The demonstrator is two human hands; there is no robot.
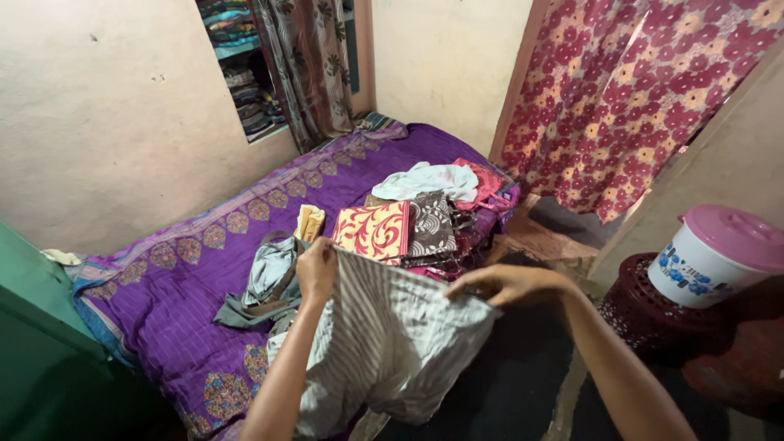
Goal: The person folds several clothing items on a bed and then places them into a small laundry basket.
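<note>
A grey-and-white striped garment hangs in front of me, held up by its top edge. My left hand pinches the left corner and my right hand grips the right corner. Both hands hover over the near edge of a bed covered by a purple patterned sheet. Just beyond my hands lies a stack of folded cloths: a red-and-cream one and a brown patterned one. A crumpled grey garment lies left of my left hand.
A white cloth and pink cloth lie at the bed's far end. A floral red curtain hangs at right. A white bucket with pink lid stands on a dark red stool. Wall shelves hold clothes.
</note>
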